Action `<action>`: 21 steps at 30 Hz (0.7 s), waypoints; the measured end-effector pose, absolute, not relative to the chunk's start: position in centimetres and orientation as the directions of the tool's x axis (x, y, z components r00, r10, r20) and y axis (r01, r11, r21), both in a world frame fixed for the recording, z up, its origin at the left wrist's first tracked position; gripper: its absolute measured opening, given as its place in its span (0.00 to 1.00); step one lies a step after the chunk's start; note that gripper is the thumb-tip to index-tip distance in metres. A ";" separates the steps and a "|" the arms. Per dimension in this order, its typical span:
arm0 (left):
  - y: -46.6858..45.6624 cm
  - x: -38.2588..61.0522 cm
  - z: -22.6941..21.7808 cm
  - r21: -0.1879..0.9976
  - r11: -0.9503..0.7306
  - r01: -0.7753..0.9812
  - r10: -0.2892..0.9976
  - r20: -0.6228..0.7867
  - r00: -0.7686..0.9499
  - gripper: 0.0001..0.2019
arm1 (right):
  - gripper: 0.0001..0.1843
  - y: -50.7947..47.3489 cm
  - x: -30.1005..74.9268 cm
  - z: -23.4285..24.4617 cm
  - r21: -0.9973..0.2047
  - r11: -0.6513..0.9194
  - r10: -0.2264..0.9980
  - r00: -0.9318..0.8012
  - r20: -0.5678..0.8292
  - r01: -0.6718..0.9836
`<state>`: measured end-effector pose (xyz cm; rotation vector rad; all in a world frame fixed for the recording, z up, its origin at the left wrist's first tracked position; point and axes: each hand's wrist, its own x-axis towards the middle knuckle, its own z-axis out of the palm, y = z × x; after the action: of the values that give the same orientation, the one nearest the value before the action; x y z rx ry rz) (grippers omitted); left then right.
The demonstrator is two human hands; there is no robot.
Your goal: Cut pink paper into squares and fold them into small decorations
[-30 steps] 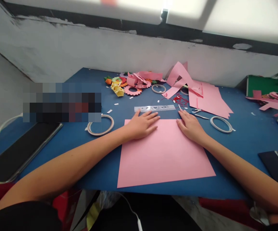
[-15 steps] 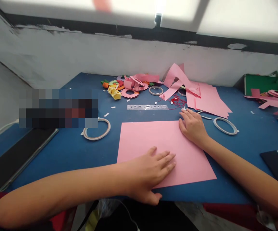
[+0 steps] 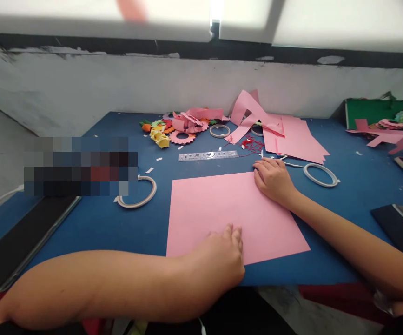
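Note:
A sheet of pink paper (image 3: 215,204) lies flat on the blue table in front of me. My left hand (image 3: 222,251) rests on its near edge, fingers a little bent and pointing away, the thumb hidden. At the far right corner, my right hand (image 3: 274,179) presses on the sheet with its fingers extended and lightly curved. Neither hand grips anything. Just beyond the sheet is a clear ruler (image 3: 208,156), and beside my right hand lies a tangle of red thread (image 3: 253,145).
Tape rolls (image 3: 320,175) lie on both sides. Behind are pink paper sheets (image 3: 295,137), pink cut-outs and a pile of coloured paper shapes (image 3: 182,126). A dark slab-like object (image 3: 23,242) is at left, a dark blue item (image 3: 396,232) at right. A wall borders the table's back.
My left hand has turned and drawn in toward the near edge, its fingers less spread and its thumb now hidden. My right hand stays at the corner. The view has shifted slightly.

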<state>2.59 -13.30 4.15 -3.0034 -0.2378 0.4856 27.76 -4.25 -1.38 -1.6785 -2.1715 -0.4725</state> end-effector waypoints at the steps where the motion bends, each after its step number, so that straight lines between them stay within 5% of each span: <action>1: -13.2 2.7 4.3 -0.102 -0.986 0.133 0.160 -0.324 0.933 0.37 | 0.17 -4.2 27.8 -1.4 0.048 0.242 0.852 -0.236 0.468 0.969; 7: -13.0 2.7 4.8 -0.037 -0.990 0.136 0.139 -0.403 0.905 0.43 | 0.16 -4.2 27.8 -1.4 0.059 0.248 0.848 -0.247 0.470 0.967; 14: -14.9 2.4 1.4 -0.172 -0.952 0.253 0.281 -0.166 0.945 0.27 | 0.17 -4.1 27.8 -1.2 0.059 0.261 0.844 -0.258 0.470 0.963; 21: -15.0 2.8 2.1 -0.241 -0.909 0.339 0.344 0.020 0.939 0.23 | 0.16 -4.4 27.7 -0.5 0.032 0.264 0.836 -0.246 0.490 0.964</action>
<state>2.76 -15.02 2.07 -2.8527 -0.5102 0.0341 27.70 -4.41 -0.51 -1.6377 -2.1657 -0.4666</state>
